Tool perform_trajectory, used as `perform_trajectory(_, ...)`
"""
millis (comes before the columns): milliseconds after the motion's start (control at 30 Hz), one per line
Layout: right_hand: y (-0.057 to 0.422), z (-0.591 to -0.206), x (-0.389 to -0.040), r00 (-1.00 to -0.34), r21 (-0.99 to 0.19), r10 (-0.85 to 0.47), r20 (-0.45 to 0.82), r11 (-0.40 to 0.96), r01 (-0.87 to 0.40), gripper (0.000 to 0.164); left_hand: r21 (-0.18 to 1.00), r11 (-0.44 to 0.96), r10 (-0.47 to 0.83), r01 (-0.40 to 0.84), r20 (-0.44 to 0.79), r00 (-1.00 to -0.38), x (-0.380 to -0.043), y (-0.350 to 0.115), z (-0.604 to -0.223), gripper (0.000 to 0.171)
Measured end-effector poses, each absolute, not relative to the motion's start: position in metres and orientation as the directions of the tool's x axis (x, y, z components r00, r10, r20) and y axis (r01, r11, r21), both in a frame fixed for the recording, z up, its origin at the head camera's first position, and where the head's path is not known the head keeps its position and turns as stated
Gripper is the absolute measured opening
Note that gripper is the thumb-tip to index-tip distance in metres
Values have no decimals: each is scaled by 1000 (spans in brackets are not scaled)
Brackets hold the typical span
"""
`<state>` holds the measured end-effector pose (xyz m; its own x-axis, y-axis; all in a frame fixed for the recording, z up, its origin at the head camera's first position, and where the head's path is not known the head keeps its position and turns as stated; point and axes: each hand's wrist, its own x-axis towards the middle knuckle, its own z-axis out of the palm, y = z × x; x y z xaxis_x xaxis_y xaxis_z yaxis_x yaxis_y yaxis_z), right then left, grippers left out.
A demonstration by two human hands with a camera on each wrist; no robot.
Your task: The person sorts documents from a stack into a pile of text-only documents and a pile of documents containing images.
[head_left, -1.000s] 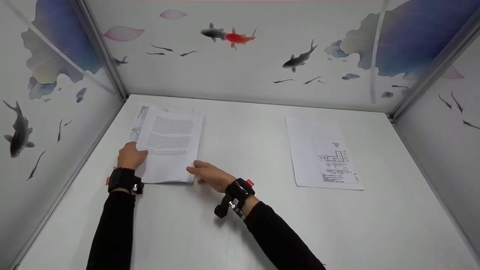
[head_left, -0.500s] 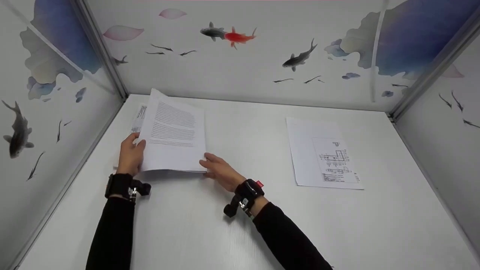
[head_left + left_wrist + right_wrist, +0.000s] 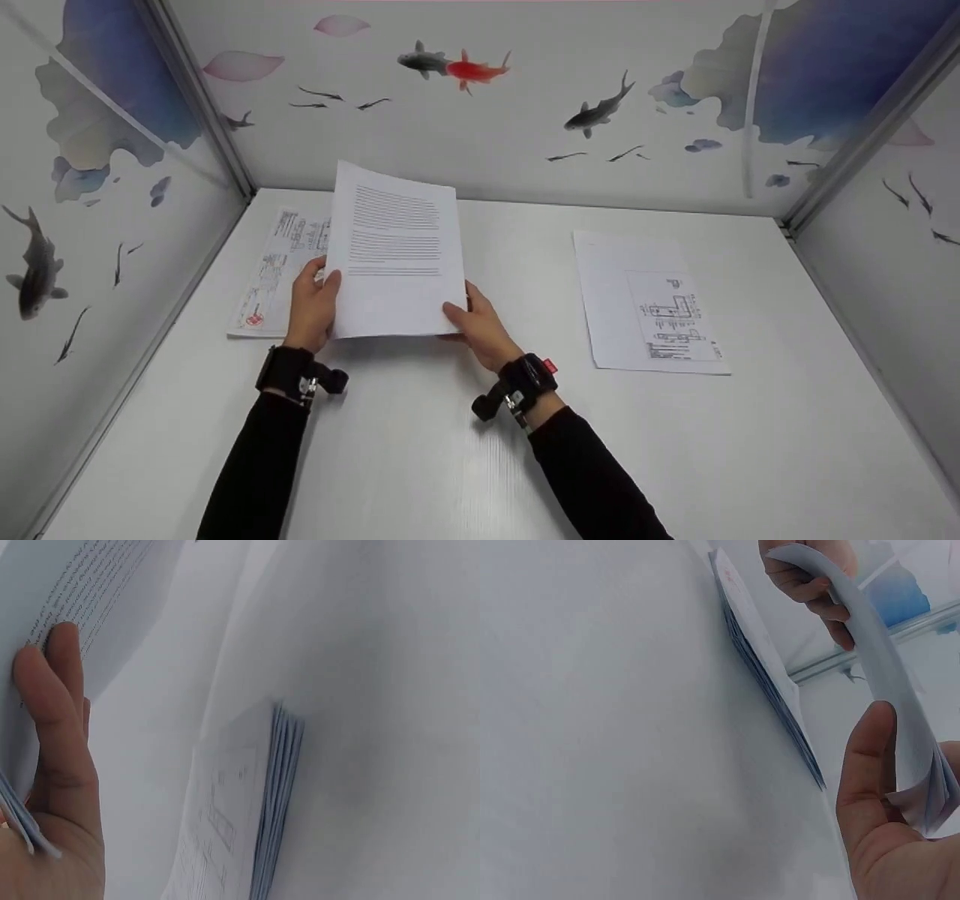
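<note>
A thin stack of printed paper [image 3: 394, 255] is held up off the table between both hands, its text side facing me. My left hand [image 3: 310, 307] grips its left edge, thumb on the front. On the opposite edge, my right hand [image 3: 481, 326] pinches the lower corner with the thumb in front and fingers behind. In the right wrist view the sheets [image 3: 900, 705] bow between the two hands, and several page edges show by the right palm. The left wrist view has the left thumb [image 3: 52, 701] against the printed page.
Another pile of papers [image 3: 262, 292], with a red round stamp, lies at the table's left. A pile with a line drawing [image 3: 671, 322] lies on the right. White walls [image 3: 517, 127] painted with fish enclose the white table [image 3: 420, 457].
Both hands have lifted the text-printed stack off the left pile and carried it to the right, tilting it upright. The left pile's stamped top page is now uncovered.
</note>
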<state>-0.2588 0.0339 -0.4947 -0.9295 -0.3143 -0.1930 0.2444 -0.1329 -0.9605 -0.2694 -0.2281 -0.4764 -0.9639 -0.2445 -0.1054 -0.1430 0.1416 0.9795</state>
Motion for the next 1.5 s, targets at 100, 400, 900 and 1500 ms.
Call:
perform_trajectory(100, 47, -493, -258, -945, -978, -283, -165, -77, 194, 55, 976, 179, -184, -123, -89, -979, -269, -213, -478, 48)
perform_trajectory(400, 74, -491, -255, -976, -992, -189, -109, 77, 96, 55, 972, 183, -65, -145, -135, -989, -271, -177, -485, 57)
perform_trajectory(900, 115, -487, -254, -988, -831, -90, -127, 554, 56, 24, 936, 293, 96, -193, -230, -968, -281, -148, -501, 58)
perform_trajectory(1500, 148, -487, -252, -976, -612, -46, -213, 785, 97, 25, 706, 693, 88, -150, -289, -953, -281, -123, -490, 61)
